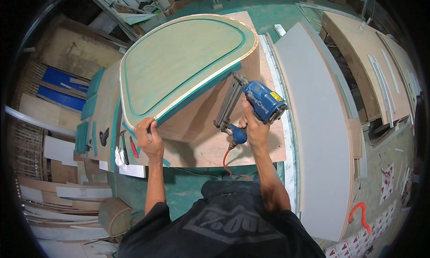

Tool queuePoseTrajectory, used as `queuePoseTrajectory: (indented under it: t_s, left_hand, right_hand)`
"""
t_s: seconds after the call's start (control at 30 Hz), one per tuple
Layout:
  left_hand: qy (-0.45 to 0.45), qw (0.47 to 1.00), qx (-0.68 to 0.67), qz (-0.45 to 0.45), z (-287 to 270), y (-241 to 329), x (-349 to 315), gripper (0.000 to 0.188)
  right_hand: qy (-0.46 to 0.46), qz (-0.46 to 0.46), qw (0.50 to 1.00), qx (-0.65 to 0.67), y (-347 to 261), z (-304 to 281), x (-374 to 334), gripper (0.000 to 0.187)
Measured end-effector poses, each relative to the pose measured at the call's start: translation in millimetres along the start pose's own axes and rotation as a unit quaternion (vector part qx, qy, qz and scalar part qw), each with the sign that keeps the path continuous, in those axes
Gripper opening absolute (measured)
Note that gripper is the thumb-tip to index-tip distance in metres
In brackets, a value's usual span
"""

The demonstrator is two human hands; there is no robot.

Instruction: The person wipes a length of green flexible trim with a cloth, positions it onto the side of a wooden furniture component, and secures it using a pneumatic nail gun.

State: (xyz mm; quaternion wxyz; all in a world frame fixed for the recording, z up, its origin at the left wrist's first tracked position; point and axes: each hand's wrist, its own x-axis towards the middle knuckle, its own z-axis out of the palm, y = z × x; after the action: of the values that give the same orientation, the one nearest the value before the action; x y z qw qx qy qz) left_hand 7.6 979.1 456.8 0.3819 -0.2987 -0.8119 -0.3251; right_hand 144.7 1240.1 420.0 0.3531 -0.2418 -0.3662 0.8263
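A large rounded wooden piece (179, 63) with a teal groove on its top stands on a plywood board (268, 144). A teal strip (197, 95) runs along its near edge below a pale rim. My left hand (150, 139) grips the strip's left end at the near corner, thumb and fingers closed around the edge. In my right hand (255, 128) is a blue nail gun (264, 101), its grip wrapped by my fingers. The gun's nose touches or nearly touches the strip's right end. An orange air hose (225, 157) hangs from the handle.
Left of the piece lie a red-handled tool (134, 147), a green-handled hammer (124, 146) and a black tool (104, 137). A long grey panel (309, 119) is at right. Stacked boards (67, 213) fill the lower left. Another bench (358, 56) holds thin strips.
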Motion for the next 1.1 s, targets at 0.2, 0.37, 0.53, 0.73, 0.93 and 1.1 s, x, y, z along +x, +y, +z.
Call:
queuePoseTrajectory:
  t_s: [0.2,0.37,0.53,0.73,0.93,1.1]
  left_hand:
    - [0.070,0.995,0.074,-0.001,10,30,2,0.032]
    - [-0.188,0.917,-0.236,-0.260,75,121,-62,0.027]
    - [-0.336,0.835,-0.347,-0.263,90,194,-120,0.042]
    - [-0.308,0.909,-0.280,-0.013,93,198,-117,0.072]
    - [-0.218,0.916,-0.333,0.053,104,201,-109,0.071]
    - [-0.158,0.925,-0.346,-0.020,102,196,-122,0.068]
  right_hand:
    - [-0.044,0.031,0.999,-0.007,-9,-46,-13,0.023]
    - [-0.032,0.127,0.991,-0.019,-22,-75,-25,0.026]
    - [0.033,0.127,0.991,0.030,-37,-114,-15,0.029]
    - [0.002,0.177,0.961,0.214,-65,-165,5,0.036]
    - [-0.031,0.177,0.952,0.250,-80,-158,0,0.033]
    - [0.007,0.122,0.961,0.250,-85,-139,-14,0.032]
